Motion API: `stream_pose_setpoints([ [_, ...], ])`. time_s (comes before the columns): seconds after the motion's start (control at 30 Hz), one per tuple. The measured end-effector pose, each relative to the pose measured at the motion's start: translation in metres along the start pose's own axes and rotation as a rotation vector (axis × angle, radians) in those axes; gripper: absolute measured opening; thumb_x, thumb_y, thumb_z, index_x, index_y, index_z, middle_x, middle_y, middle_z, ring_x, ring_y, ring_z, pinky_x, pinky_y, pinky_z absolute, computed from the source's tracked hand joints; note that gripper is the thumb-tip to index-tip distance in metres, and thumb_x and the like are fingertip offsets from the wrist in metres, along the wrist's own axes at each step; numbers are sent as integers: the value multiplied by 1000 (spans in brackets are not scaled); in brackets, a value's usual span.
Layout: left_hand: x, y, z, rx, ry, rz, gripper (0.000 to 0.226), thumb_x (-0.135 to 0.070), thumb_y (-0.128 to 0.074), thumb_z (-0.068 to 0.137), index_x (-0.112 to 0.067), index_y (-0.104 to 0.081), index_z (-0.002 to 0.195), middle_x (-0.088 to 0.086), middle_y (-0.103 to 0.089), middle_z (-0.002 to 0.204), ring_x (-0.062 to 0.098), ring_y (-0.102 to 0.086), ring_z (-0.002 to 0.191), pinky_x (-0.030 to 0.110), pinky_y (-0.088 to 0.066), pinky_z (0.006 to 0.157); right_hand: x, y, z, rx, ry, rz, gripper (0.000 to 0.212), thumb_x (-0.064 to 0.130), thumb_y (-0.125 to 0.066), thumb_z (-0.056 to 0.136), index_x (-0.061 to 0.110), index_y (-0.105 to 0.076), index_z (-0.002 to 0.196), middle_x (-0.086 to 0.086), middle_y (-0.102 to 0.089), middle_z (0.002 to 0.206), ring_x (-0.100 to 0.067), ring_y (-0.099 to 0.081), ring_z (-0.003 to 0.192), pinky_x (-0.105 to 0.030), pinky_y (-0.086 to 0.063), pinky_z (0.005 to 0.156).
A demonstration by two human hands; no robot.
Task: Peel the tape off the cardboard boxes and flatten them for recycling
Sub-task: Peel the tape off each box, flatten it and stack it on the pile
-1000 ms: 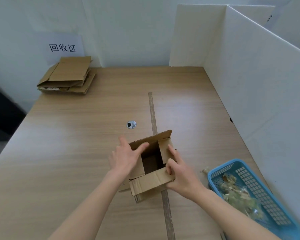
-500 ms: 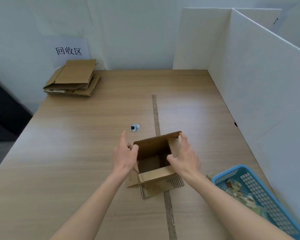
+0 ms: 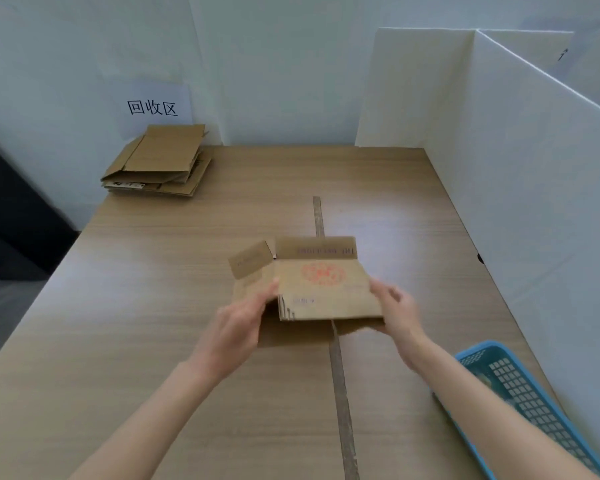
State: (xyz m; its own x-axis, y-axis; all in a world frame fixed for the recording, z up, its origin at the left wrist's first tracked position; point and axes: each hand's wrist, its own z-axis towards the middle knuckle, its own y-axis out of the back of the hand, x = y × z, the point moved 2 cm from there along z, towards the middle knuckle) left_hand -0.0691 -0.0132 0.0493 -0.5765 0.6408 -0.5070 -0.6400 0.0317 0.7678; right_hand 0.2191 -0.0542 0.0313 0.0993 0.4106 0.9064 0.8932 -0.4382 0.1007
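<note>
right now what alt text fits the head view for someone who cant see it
A person's left hand and right hand hold a flattened cardboard box by its side edges just above a wooden table. A stack of flattened boxes lies at the far left corner, and a blue basket sits near right.

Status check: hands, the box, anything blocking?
Left hand and right hand both grip flattened brown cardboard box, held above wooden table. Nothing blocking.

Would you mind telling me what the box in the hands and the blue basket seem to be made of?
Box: brown corrugated cardboard, matte; fluted layers show at its cut edge. Basket: probably moulded plastic, smooth blue, with a regular grid of holes.
</note>
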Motion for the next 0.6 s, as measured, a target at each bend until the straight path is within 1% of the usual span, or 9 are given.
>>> stream_pose_setpoints([
  [0.07, 9, -21, -37, 251, -7, 79, 75, 12, -55, 89, -22, -40, 154, 3, -61, 142, 25, -62, 125, 38, -55, 96, -44, 2, -9, -73, -22, -253, 26, 34, -77, 87, 26, -58, 103, -10, -66, 115, -26, -67, 95, -47, -62, 77],
  [0.13, 18, -45, -76, 523, 30, 164, 77, 3, -48, 93, -28, -23, 159, 2, -56, 148, 23, -56, 131, 34, -48, 103, -85, -2, -25, 54, -52, -393, 36, 27, -73, 90, 33, -51, 117, -3, -61, 126, -23, -67, 91, -44, -64, 63],
  [0.2, 22, -64, -107, 719, 77, 220, 63, -24, -39, 106, -31, -10, 162, 0, -53, 150, 20, -54, 130, 31, -45, 102, -116, -4, -36, 176, -29, -594, 61, 29, -66, 95, 43, -33, 145, 9, -51, 136, -20, -67, 93, -35, -63, 59],
  [0.23, 23, -70, -115, 744, 103, 221, 60, -41, -33, 108, -30, -9, 162, -1, -52, 150, 18, -53, 129, 30, -44, 102, -126, -4, -39, 201, 5, -749, 68, 33, -61, 98, 46, -22, 152, 11, -49, 138, -19, -66, 99, -37, -63, 66],
  [0.3, 23, -80, -115, 659, 189, 165, 64, -54, -28, 106, -28, -13, 163, -4, -51, 147, 15, -54, 126, 29, -44, 101, -134, -3, -40, 166, 68, -1027, 68, 44, -52, 101, 48, -12, 156, 4, -55, 135, -17, -62, 104, -37, -58, 82],
  [0.37, 27, -87, -105, 537, 282, 111, 63, -48, -36, 106, -24, -18, 162, -5, -50, 140, 12, -57, 111, 27, -48, 92, -133, -5, -38, 96, 141, -1207, 64, 53, -48, 99, 46, -19, 154, -1, -53, 128, -16, -56, 101, -34, -53, 83],
  [0.43, 31, -95, -96, 498, 333, 169, 61, -47, -43, 105, -21, -31, 158, -4, -45, 135, 10, -56, 103, 27, -51, 86, -128, -9, -32, 39, 291, -1335, 60, 56, -49, 95, 35, -34, 148, -5, -41, 145, -22, -47, 127, -39, -45, 103],
  [0.53, 42, -109, -84, 415, 337, 300, 50, -54, -46, 101, -19, -59, 134, 5, -39, 150, 22, -51, 128, 38, -46, 104, -124, -25, -14, 118, 457, -1384, 61, 61, -43, 93, 20, -39, 139, -8, -9, 167, -26, -9, 154, -44, -15, 125],
  [0.6, 48, -120, -75, 380, 353, 317, 44, -60, -45, 99, -21, -60, 115, 2, -26, 165, 24, -26, 151, 45, -26, 121, -129, -42, 2, 217, 505, -1402, 76, 71, -32, 92, 21, -27, 149, -8, 10, 169, -23, 12, 156, -44, 0, 127],
])
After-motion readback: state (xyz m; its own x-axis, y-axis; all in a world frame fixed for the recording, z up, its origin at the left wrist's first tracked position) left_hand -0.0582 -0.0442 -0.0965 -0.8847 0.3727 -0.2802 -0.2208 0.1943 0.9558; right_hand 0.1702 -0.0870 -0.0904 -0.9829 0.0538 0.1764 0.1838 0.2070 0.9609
